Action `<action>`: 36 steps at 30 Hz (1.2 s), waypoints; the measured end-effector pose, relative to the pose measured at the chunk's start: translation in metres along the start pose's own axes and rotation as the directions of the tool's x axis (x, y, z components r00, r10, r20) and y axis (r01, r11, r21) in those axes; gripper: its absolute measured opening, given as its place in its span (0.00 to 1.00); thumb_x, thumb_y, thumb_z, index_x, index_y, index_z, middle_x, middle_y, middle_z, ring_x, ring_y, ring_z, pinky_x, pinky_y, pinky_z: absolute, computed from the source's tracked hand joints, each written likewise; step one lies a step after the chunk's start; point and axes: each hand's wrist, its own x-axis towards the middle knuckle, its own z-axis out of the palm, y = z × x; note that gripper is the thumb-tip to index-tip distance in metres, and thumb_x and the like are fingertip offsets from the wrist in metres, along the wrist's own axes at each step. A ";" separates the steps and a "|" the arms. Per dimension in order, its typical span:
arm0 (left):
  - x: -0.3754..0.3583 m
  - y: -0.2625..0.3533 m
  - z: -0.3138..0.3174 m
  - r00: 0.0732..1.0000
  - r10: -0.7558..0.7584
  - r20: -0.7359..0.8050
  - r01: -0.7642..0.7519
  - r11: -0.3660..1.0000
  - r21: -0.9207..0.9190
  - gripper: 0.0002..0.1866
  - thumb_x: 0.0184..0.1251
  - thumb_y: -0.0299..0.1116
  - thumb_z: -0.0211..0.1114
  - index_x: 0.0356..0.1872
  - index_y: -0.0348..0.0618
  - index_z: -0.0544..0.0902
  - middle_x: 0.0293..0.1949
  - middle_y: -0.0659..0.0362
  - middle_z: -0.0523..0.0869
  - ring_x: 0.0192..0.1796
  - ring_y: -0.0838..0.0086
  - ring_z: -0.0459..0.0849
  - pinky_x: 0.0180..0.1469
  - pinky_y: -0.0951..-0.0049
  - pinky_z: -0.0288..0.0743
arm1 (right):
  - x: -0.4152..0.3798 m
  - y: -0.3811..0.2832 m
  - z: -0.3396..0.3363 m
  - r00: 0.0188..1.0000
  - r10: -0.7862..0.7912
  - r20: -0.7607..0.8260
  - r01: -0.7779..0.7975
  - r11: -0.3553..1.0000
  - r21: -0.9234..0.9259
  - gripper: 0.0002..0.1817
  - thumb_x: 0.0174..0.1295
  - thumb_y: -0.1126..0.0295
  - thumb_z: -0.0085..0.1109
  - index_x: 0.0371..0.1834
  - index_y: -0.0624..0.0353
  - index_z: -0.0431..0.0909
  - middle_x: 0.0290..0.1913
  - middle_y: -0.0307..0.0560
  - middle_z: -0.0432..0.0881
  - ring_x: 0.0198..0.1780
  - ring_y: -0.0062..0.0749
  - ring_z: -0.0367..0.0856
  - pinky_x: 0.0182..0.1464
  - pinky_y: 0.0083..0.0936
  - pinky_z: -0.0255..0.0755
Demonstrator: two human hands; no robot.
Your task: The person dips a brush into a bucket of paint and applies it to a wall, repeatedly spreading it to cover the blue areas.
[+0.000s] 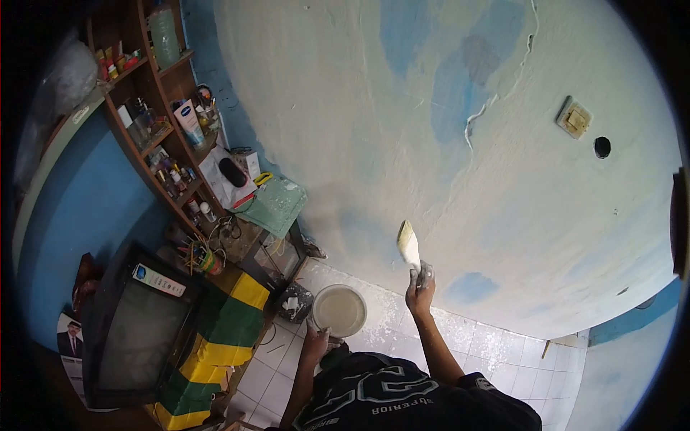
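My right hand [421, 286], smeared with white, is closed round the handle of a paintbrush [407, 243]. The brush points up towards the wall, its body coated white and its tip yellowish. Lower and to the left, my left hand [316, 341] grips the near rim of a round bucket [364, 316]. Pale, creamy liquid [339, 312] lies inside the bucket. In front of me, the wall [345, 144] has a whitish coat with blue patches showing through and a raised, cracked seam running down it.
White splashes mark the tiled floor [496, 352]. On my left stand an old television [140, 330], a green and yellow cloth [233, 316] and a wooden shelf [136, 79] of bottles. A switch [575, 117] and a dark hole [602, 148] sit in the wall at right.
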 end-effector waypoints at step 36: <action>-0.005 -0.025 -0.006 0.998 0.041 0.052 -0.042 0.999 0.007 0.31 0.63 0.21 0.44 0.61 0.52 0.38 0.41 0.41 0.75 0.28 0.61 0.83 0.27 0.68 0.82 | 0.252 -0.049 -0.157 0.943 -0.110 0.314 0.300 0.691 -0.658 0.11 0.57 0.72 0.47 0.42 0.59 0.74 0.22 0.56 0.75 0.24 0.48 0.77 0.25 0.39 0.71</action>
